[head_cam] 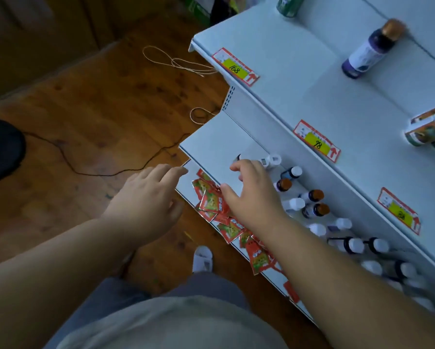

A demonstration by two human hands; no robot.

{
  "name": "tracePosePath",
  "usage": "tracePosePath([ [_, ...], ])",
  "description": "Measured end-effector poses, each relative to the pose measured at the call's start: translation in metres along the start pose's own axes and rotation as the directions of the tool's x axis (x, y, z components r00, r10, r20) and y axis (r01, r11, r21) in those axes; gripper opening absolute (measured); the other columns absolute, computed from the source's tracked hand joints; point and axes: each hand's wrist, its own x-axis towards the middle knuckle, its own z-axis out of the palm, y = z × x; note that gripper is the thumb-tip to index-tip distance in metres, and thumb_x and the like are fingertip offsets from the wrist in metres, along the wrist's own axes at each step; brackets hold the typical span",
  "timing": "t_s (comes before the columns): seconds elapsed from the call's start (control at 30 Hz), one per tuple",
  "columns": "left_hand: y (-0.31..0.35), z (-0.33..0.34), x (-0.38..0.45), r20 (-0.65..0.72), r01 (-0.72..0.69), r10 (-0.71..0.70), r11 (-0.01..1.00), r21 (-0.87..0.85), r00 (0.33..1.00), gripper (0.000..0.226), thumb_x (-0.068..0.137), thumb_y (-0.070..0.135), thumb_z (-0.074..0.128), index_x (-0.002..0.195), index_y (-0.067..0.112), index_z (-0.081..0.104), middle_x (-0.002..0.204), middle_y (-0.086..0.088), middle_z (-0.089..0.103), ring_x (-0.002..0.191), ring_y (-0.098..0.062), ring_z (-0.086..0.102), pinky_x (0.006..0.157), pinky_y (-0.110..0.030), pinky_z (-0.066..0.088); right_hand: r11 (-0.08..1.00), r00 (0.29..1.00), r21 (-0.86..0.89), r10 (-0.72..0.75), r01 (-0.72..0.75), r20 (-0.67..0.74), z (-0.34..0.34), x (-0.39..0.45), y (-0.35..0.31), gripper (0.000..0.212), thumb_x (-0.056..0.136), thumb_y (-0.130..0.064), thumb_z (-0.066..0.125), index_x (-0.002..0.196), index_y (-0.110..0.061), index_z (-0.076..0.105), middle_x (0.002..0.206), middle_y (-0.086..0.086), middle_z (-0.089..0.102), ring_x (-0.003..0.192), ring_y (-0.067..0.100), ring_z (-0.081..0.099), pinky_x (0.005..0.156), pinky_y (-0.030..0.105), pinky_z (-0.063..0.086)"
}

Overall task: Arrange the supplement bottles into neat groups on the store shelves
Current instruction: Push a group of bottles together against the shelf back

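Several small supplement bottles [312, 197] with white or brown caps stand loosely on the lower white shelf [211, 144]. My right hand [251, 195] hovers over the shelf's left part, fingers spread and curled down, next to a white-capped bottle [271, 161]; a dark object under the fingertips is mostly hidden. My left hand [148, 197] is off the shelf's left corner, fingers apart, holding nothing. On the upper shelf stand a purple bottle with a brown cap [370, 51] and a cluster of bottles [430, 129] at the right edge.
Red price tags [213, 202] hang along the lower shelf's front edge. Yellow price labels [236, 68] mark the upper shelf edge. String [181, 62] and a dark cable [85, 170] lie on the wooden floor. A white slipper [202, 258] shows below.
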Motion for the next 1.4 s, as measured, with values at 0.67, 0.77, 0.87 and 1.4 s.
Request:
tracePosePath([
  [0.67, -0.060, 0.261, 0.232, 0.042, -0.136, 0.154, 0.948, -0.289, 0.987, 0.062, 0.092, 0.044, 0.055, 0.145, 0.027, 0.029, 0.145, -0.004, 0.042, 0.127, -0.028, 0.045, 0.100, -0.044, 0.045, 0.854, 0.887, -0.249, 0.457, -0.457, -0.060, 0.168, 0.226, 0.196, 0.057, 0.093, -0.034, 0.062, 0.142, -0.021, 0.037, 0.133, 0.010, 0.043, 0.107, 0.028, 0.053, 0.083, 0.032, 0.043],
  [0.77, -0.057, 0.283, 0.244, 0.028, -0.110, 0.127, 0.937, -0.330, 0.992, 0.061, 0.092, 0.044, 0.055, 0.145, 0.028, 0.029, 0.144, -0.003, 0.042, 0.127, -0.027, 0.044, 0.100, -0.043, 0.045, 0.874, 0.910, -0.277, 0.415, -0.399, 0.002, 0.179, 0.232, 0.207, 0.045, 0.093, -0.030, 0.063, 0.133, -0.022, 0.043, 0.122, 0.009, 0.046, 0.097, 0.028, 0.055, 0.077, 0.032, 0.041],
  [0.87, -0.059, 0.282, 0.240, 0.035, -0.080, 0.099, 0.930, -0.360, 0.994, 0.062, 0.091, 0.045, 0.056, 0.145, 0.029, 0.030, 0.144, -0.002, 0.043, 0.128, -0.026, 0.044, 0.100, -0.043, 0.045, 0.898, 0.922, -0.216, 0.388, -0.383, -0.022, 0.179, 0.224, 0.204, 0.043, 0.091, -0.028, 0.066, 0.129, -0.025, 0.046, 0.120, 0.006, 0.049, 0.098, 0.027, 0.057, 0.075, 0.031, 0.042],
  [1.4, -0.121, 0.012, 0.034, 0.217, -0.240, 0.357, 0.871, -0.428, 0.909, 0.108, 0.066, 0.091, 0.037, 0.147, 0.021, 0.027, 0.143, -0.003, 0.043, 0.128, -0.020, 0.046, 0.097, -0.039, 0.044, 0.547, 0.854, 0.769, 0.521, -0.330, -0.004, 0.085, 0.011, -0.099, 0.036, 0.078, -0.043, 0.075, 0.108, -0.027, 0.061, 0.098, -0.001, 0.062, 0.089, 0.011, 0.066, 0.070, 0.025, 0.055],
])
